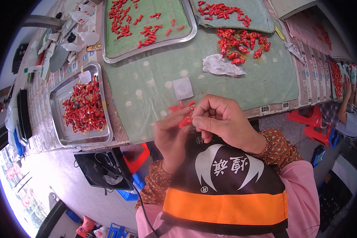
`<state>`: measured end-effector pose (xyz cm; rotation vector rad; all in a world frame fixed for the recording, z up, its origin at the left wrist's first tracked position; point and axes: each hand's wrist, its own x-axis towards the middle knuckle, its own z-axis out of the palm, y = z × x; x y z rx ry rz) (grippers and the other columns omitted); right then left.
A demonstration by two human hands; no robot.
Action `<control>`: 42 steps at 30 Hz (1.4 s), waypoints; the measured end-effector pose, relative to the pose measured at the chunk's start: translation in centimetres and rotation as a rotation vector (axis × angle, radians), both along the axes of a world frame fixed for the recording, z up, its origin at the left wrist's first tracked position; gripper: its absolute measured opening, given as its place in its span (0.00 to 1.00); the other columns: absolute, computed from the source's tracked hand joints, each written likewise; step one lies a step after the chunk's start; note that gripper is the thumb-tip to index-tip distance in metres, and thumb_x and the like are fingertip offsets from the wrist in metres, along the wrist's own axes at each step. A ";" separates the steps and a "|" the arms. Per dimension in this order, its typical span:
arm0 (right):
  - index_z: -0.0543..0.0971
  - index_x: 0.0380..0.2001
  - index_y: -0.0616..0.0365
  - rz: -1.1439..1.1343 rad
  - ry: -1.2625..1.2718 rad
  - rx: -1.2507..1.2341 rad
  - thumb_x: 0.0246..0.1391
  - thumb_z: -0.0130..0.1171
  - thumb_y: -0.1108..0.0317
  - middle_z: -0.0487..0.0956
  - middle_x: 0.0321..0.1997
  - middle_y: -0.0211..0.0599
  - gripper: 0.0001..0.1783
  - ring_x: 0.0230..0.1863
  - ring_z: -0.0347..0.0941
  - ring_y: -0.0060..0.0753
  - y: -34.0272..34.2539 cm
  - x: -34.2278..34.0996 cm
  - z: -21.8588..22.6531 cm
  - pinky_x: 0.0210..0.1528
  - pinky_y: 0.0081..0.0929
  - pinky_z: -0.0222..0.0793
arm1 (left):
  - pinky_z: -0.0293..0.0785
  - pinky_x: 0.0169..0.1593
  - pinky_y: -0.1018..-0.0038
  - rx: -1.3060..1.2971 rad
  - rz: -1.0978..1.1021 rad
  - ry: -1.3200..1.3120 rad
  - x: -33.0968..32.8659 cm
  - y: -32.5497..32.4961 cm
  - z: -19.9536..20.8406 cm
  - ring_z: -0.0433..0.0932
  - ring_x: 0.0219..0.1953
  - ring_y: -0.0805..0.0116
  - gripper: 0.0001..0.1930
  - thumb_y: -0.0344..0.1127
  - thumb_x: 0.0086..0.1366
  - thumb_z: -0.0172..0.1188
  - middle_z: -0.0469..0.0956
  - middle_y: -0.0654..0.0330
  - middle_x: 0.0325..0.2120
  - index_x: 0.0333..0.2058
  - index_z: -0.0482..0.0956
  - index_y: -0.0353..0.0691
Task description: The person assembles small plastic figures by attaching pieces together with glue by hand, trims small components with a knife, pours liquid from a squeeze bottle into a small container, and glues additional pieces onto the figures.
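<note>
Head view: red piece [185, 121] between both hands.

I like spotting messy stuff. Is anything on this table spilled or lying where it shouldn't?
Mostly tidy. A heap of small red pieces lies loose on the green mat, not on a tray, and a crumpled white cloth sits beside it. Both hands pinch one red piece.

Red piece [185, 121] pinched between both hands: glossy plastic look, smooth. Mat [226, 85] on table: matt green cloth, pale round spots. Left tray [58, 104]: brushed metal, dull shine, holds red pieces [84, 108], shiny, with yellow bits. Top tray [189, 35]: metal rim, green cloth lining. Rag [222, 66]: crumpled whitish cloth or paper, cannot tell. Square pad [183, 88]: clear plastic. Apron [226, 178]: smooth black fabric, orange band. Sleeve [279, 144]: printed floral cloth.
</note>
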<state>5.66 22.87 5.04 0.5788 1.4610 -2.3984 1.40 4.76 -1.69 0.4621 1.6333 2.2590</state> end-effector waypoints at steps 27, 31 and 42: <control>0.77 0.31 0.61 0.213 -0.124 0.008 0.60 0.65 0.76 0.78 0.26 0.29 0.06 0.22 0.74 0.16 1.5 0.8 -1.3 0.23 0.17 0.73 | 0.85 0.42 0.69 -0.511 -0.038 1.151 -1.9 -1.8 0.2 0.86 0.44 0.54 0.10 0.20 0.55 0.67 0.86 0.47 0.44 0.38 0.83 0.34; 0.77 0.31 0.62 0.217 -0.154 -0.018 0.59 0.66 0.75 0.78 0.26 0.30 0.07 0.22 0.74 0.16 1.3 0.8 -1.4 0.21 0.17 0.72 | 0.85 0.41 0.68 -0.520 -0.037 1.115 -1.4 -2.1 -0.5 0.87 0.42 0.54 0.10 0.21 0.56 0.67 0.86 0.47 0.44 0.37 0.83 0.35; 0.76 0.35 0.63 0.095 -0.211 -0.210 0.62 0.64 0.73 0.80 0.29 0.34 0.07 0.23 0.77 0.19 1.1 2.2 -2.8 0.23 0.19 0.77 | 0.82 0.35 0.71 -0.509 -0.053 1.113 -1.4 -2.2 -1.2 0.86 0.35 0.59 0.09 0.22 0.55 0.68 0.87 0.46 0.44 0.37 0.83 0.35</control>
